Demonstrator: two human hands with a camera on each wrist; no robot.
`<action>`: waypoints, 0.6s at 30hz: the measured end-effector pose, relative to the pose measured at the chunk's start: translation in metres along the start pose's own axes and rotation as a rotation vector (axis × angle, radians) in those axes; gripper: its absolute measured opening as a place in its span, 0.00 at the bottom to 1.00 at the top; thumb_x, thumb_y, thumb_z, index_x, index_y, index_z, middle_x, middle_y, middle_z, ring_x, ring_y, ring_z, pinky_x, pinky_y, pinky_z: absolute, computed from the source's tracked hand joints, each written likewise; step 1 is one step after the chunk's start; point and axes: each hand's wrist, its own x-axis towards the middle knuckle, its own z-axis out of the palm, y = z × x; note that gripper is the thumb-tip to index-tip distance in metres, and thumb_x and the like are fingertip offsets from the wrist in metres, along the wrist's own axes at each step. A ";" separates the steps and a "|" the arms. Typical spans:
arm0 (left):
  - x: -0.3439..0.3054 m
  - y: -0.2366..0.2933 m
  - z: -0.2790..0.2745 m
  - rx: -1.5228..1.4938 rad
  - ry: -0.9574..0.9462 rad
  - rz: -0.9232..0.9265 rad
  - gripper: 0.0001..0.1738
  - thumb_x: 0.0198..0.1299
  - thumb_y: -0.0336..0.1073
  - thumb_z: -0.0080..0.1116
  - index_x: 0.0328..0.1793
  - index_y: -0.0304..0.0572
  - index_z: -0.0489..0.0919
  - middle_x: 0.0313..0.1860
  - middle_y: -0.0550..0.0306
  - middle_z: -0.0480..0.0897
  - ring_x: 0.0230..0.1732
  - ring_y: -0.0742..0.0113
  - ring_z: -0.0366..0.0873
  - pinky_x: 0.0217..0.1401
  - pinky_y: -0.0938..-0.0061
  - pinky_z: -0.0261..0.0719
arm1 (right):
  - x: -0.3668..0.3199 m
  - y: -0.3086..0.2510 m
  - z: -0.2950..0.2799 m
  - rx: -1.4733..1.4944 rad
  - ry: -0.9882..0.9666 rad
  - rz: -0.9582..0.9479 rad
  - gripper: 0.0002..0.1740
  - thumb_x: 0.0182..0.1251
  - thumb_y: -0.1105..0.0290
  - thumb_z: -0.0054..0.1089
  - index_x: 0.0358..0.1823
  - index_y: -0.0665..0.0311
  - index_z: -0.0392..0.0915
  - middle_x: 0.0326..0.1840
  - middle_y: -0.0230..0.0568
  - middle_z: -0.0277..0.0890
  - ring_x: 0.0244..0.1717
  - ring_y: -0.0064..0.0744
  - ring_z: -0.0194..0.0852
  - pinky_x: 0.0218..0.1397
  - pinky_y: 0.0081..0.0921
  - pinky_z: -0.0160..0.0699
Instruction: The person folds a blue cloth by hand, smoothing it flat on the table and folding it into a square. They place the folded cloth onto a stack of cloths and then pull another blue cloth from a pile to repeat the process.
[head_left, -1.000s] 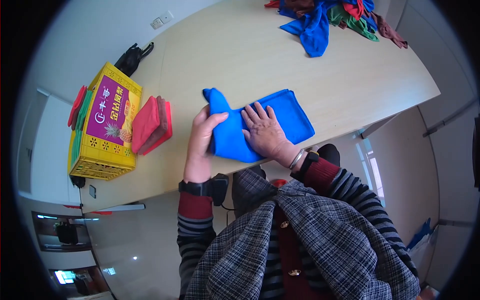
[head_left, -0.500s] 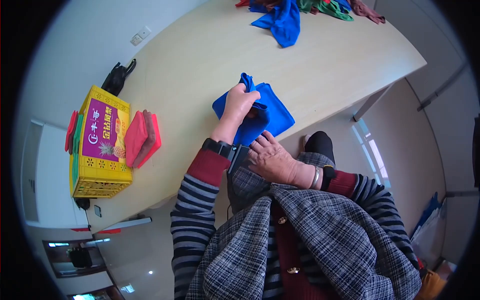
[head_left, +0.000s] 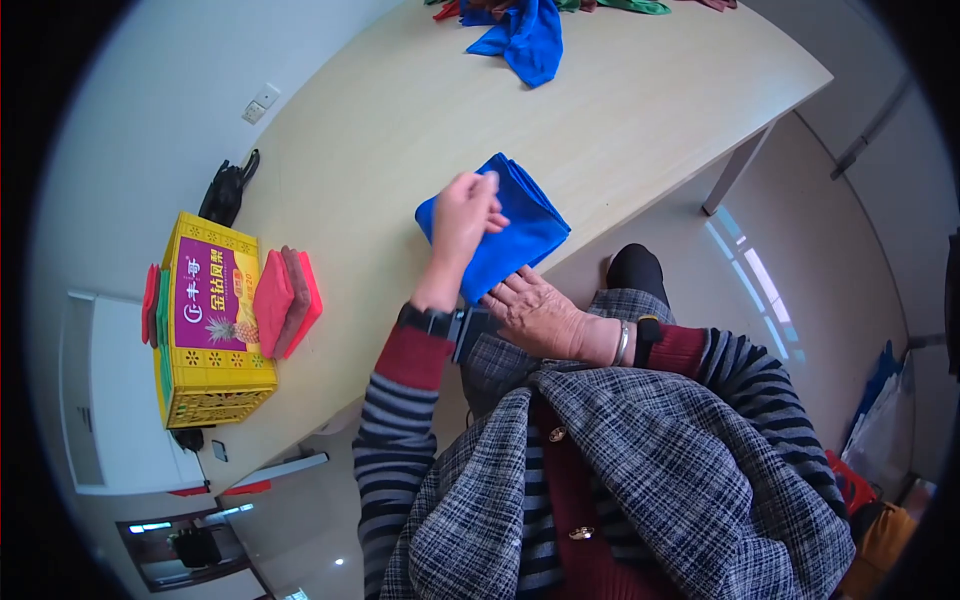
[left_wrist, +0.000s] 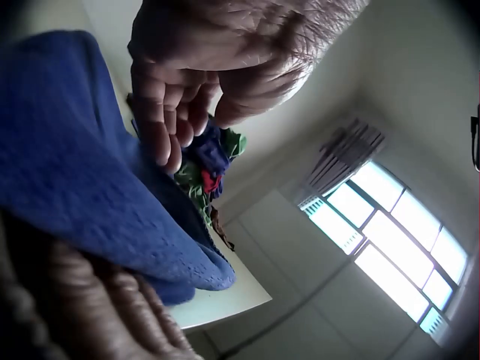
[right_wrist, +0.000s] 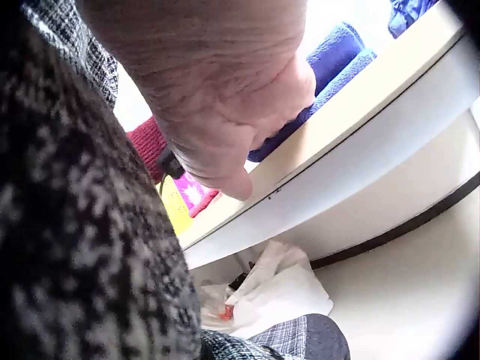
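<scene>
A folded blue cloth (head_left: 522, 238) lies near the table's front edge. Above its left part is my left hand (head_left: 462, 228), fingers loosely bent and nothing between them; the left wrist view shows this hand (left_wrist: 225, 60) apart from the raised blue fabric (left_wrist: 90, 165). My right hand (head_left: 545, 318) rests at the cloth's near corner with extended fingers, their tips touching or just under it; which one is unclear. In the right wrist view, the right hand (right_wrist: 225, 97) hides part of the blue cloth (right_wrist: 335, 58) at the table edge.
A yellow crate (head_left: 215, 375) stands at the left, with folded red and brown cloths (head_left: 285, 300) beside it and others at its far side. A black object (head_left: 228, 192) sits behind it. Loose coloured cloths (head_left: 530, 45) lie at the table's back.
My left hand has let go of the blue cloth, whose raised part now lies flatter. Since the earliest frame, my right hand has moved from the cloth's top to its near corner.
</scene>
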 end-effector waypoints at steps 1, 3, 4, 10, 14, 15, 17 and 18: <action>-0.006 -0.002 -0.010 -0.017 0.077 0.166 0.19 0.72 0.45 0.58 0.40 0.34 0.76 0.27 0.55 0.80 0.24 0.62 0.82 0.27 0.71 0.81 | -0.001 0.001 0.004 -0.023 0.126 -0.020 0.29 0.60 0.57 0.64 0.60 0.66 0.77 0.65 0.48 0.72 0.71 0.47 0.64 0.79 0.50 0.55; -0.026 -0.009 -0.034 0.365 0.152 0.300 0.19 0.73 0.46 0.56 0.47 0.33 0.76 0.35 0.50 0.82 0.34 0.57 0.84 0.38 0.67 0.83 | -0.003 0.001 0.003 -0.009 0.121 -0.008 0.30 0.60 0.58 0.64 0.62 0.66 0.75 0.66 0.47 0.71 0.72 0.47 0.63 0.80 0.49 0.54; -0.033 -0.012 -0.042 0.729 0.242 0.438 0.20 0.75 0.46 0.54 0.54 0.32 0.77 0.42 0.45 0.84 0.44 0.51 0.86 0.48 0.63 0.85 | -0.004 0.002 0.002 -0.002 0.102 -0.016 0.32 0.60 0.59 0.63 0.64 0.67 0.74 0.68 0.47 0.71 0.73 0.47 0.63 0.80 0.49 0.53; -0.038 -0.074 -0.049 0.990 0.089 0.647 0.31 0.76 0.52 0.48 0.74 0.36 0.69 0.72 0.40 0.71 0.75 0.43 0.65 0.77 0.53 0.61 | -0.007 0.003 0.009 -0.036 0.126 -0.020 0.27 0.66 0.63 0.53 0.65 0.65 0.75 0.69 0.46 0.71 0.73 0.46 0.62 0.82 0.50 0.48; -0.040 -0.086 -0.048 0.978 0.029 0.486 0.38 0.75 0.58 0.46 0.82 0.41 0.60 0.83 0.41 0.58 0.84 0.42 0.49 0.84 0.46 0.45 | -0.008 0.006 0.004 -0.025 0.051 -0.055 0.26 0.66 0.64 0.54 0.65 0.63 0.75 0.66 0.42 0.72 0.71 0.44 0.64 0.81 0.50 0.51; -0.042 -0.085 -0.048 1.011 0.028 0.483 0.40 0.75 0.59 0.45 0.83 0.42 0.59 0.83 0.41 0.57 0.84 0.42 0.48 0.84 0.44 0.45 | -0.009 0.005 0.000 0.010 0.050 -0.054 0.26 0.65 0.65 0.57 0.65 0.63 0.75 0.67 0.43 0.72 0.72 0.45 0.63 0.81 0.50 0.51; -0.045 -0.083 -0.050 1.042 0.032 0.475 0.41 0.74 0.61 0.45 0.84 0.42 0.57 0.84 0.41 0.56 0.85 0.41 0.47 0.83 0.43 0.45 | -0.009 0.003 -0.010 0.084 0.048 -0.055 0.29 0.61 0.66 0.64 0.65 0.63 0.74 0.69 0.45 0.71 0.74 0.47 0.62 0.80 0.51 0.53; -0.046 -0.082 -0.049 1.056 0.036 0.475 0.43 0.72 0.62 0.47 0.84 0.42 0.57 0.84 0.41 0.56 0.85 0.41 0.47 0.83 0.41 0.45 | -0.005 0.001 -0.025 0.085 0.043 -0.060 0.29 0.61 0.66 0.64 0.65 0.63 0.74 0.69 0.45 0.71 0.74 0.47 0.62 0.80 0.51 0.53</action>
